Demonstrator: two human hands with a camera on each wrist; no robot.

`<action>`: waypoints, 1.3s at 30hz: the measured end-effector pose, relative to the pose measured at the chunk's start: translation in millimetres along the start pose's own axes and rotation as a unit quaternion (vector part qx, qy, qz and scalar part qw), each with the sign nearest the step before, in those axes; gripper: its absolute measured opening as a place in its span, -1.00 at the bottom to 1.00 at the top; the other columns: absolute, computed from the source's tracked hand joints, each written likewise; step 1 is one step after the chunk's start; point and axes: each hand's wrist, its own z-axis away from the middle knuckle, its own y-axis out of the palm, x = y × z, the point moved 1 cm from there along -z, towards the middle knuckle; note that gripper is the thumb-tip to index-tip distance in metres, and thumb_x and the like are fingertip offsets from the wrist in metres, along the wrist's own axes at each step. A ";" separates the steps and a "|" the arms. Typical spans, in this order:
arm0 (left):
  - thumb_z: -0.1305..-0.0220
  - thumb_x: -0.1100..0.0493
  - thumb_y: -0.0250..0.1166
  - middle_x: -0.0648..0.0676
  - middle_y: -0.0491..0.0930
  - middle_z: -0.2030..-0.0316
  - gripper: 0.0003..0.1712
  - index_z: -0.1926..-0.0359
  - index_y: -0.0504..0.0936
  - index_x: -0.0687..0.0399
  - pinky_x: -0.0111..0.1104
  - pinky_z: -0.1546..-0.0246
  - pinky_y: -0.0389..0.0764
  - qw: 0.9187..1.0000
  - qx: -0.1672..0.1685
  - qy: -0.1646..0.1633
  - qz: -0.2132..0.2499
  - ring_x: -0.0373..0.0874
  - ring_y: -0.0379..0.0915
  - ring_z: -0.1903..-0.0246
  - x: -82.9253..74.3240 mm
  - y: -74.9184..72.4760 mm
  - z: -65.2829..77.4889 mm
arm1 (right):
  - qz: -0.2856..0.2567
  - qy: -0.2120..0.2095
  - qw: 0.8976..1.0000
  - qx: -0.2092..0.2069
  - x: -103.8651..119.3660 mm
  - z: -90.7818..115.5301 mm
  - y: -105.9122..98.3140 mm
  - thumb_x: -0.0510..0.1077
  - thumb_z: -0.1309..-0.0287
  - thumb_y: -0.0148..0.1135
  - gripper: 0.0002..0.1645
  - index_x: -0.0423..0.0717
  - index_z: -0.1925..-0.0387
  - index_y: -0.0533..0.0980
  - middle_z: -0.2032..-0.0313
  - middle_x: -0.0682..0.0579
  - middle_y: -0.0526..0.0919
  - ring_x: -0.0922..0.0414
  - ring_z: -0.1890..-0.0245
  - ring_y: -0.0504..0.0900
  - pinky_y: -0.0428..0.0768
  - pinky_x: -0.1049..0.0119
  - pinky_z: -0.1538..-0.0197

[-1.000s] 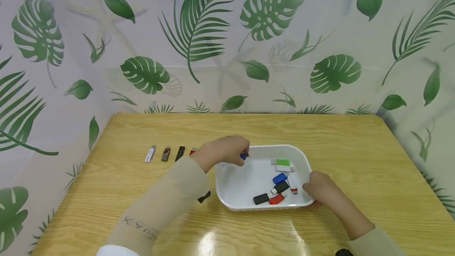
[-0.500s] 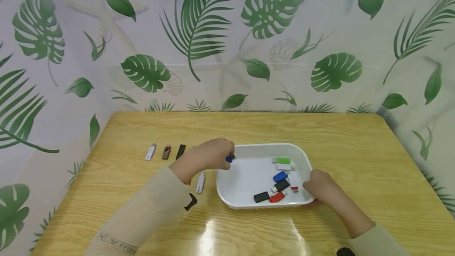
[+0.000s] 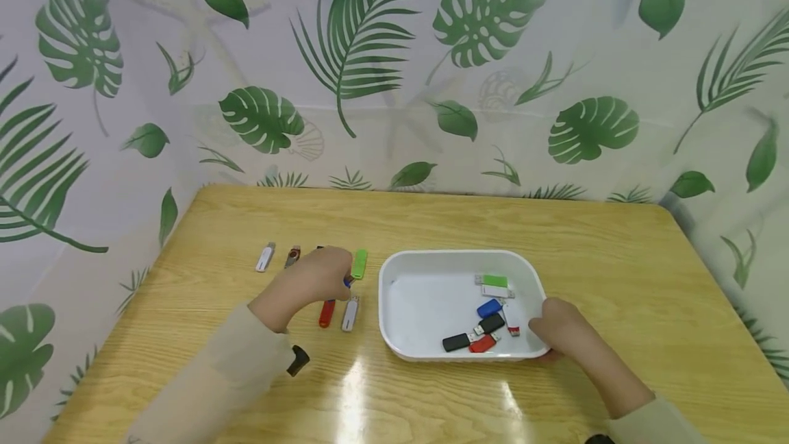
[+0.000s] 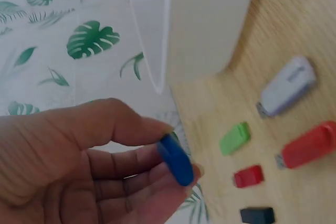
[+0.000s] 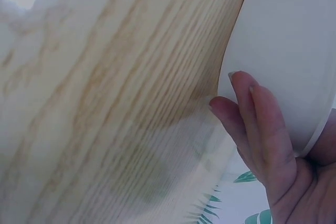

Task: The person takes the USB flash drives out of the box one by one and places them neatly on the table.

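In the head view my left hand point(image 3: 316, 278) is over the loose flash drives left of the white plastic container point(image 3: 425, 356). Its thumb and fingers pinch a blue USB flash drive point(image 4: 176, 160), held above the table in the left wrist view. Close by lie a green flash drive point(image 3: 359, 264), a red one point(image 3: 327, 315) and a white one point(image 3: 350, 315). My right hand point(image 3: 564, 324) grips the container's right end. In the right wrist view its thumb is at the rim and its fingers point(image 5: 270, 124) lie along the outer wall.
Inside the container, toward its right side, lie several flash drives, among them a blue one point(image 3: 490, 307) and a black one point(image 3: 457, 342). A white drive point(image 3: 265, 257) and a brown-red swivel drive point(image 3: 292, 255) lie farther left on the wooden table point(image 3: 585, 238). Leaf-patterned cloth stands behind.
My left hand has carried the blue flash drive leftward, from over the container's left end to over the table. The green drive is now uncovered. My right hand stays on the container.
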 end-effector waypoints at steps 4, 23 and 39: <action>-0.09 0.26 0.29 -0.10 0.06 0.80 -0.51 0.77 0.18 -0.01 -0.41 0.64 0.00 0.998 -0.026 -0.045 -0.027 -0.25 -0.06 0.74 16.3 2.9 4.3 | -0.010 -0.005 1.000 -0.004 -0.3 0.8 1.5 -0.36 -0.14 -0.08 -0.72 -0.64 0.26 0.29 0.43 -0.30 0.45 0.06 0.62 0.59 0.61 0.26 0.54; -0.10 0.26 0.27 -0.05 0.22 0.77 -0.66 0.69 0.31 0.08 -0.47 0.71 0.14 0.991 -0.048 -0.120 0.047 -0.25 0.09 0.75 70.1 36.4 3.3 | -0.024 0.002 1.000 0.000 -1.6 0.5 1.7 -0.35 -0.15 -0.09 -0.72 -0.62 0.24 0.27 0.41 -0.31 0.44 0.05 0.60 0.59 0.62 0.25 0.53; -0.10 0.20 0.28 0.05 0.43 0.61 -0.82 0.53 0.47 0.15 -0.34 0.61 0.35 0.987 -0.048 -0.152 -0.028 -0.12 0.34 0.60 72.1 49.8 -4.6 | -0.010 -0.003 1.000 -0.004 -3.8 0.5 1.2 -0.33 -0.16 -0.07 -0.70 -0.62 0.23 0.28 0.42 -0.29 0.45 0.07 0.62 0.58 0.61 0.26 0.55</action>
